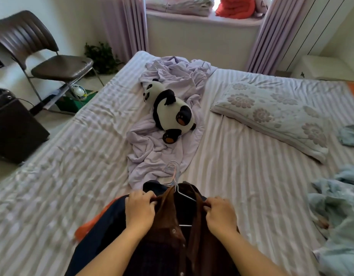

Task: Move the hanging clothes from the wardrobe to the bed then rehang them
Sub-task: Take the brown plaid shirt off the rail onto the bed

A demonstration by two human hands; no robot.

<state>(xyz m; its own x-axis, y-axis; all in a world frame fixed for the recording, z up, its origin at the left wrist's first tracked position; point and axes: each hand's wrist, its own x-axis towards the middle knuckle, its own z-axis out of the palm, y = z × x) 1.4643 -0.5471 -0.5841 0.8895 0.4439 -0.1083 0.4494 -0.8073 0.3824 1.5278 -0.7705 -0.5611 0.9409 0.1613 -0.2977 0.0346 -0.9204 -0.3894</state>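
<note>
Clothes (172,232) lay stacked on the bed (62,166) before me, soft and limp on thin wire hangers (179,193). My left hand (140,209) pinched the brown shirt's shoulder; my right hand (220,213) pinched the other. I judged the pile light but slippery, best lifted by the hanger hooks.

On the striped purple-and-white bed (241,156), the brown corduroy shirt (170,218) lies between the left hand (140,208) and right hand (220,214). Beyond them sits the black-and-white panda plush (170,112); the floral pillow (275,114) lies beyond the right hand.
</note>
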